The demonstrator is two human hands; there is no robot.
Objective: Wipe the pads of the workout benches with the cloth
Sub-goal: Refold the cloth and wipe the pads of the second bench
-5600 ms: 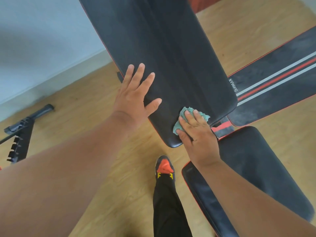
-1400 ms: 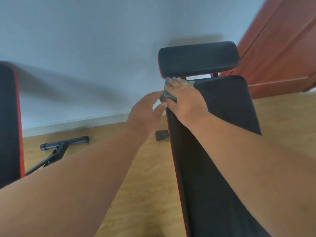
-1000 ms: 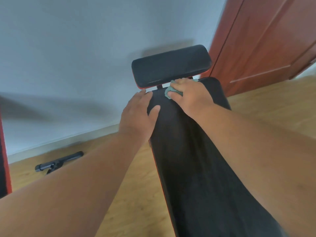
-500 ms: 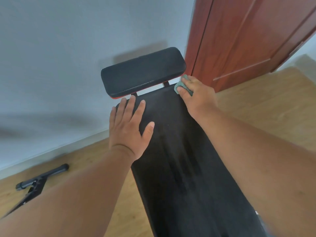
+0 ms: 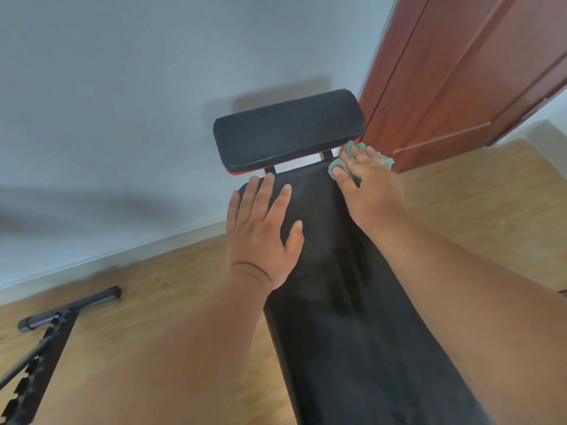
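A long black bench pad [image 5: 331, 271] runs away from me, with a smaller black headrest pad [image 5: 288, 130] mounted beyond its far end. My left hand [image 5: 264, 234] lies flat on the pad's far left part, fingers spread. At the pad's far right corner my right hand [image 5: 368, 185] presses a crumpled green cloth [image 5: 346, 161] against the surface; most of the cloth is hidden under the fingers.
A grey wall stands behind the bench, and a red-brown door [image 5: 460, 72] is at the right. The floor [image 5: 171, 277] is light wood. A black metal bench frame with a round bar [image 5: 67, 311] lies at the lower left.
My right hand with the cloth slid from the pad's top left edge across to its far right corner. My left hand moved onto the pad and spread flat.
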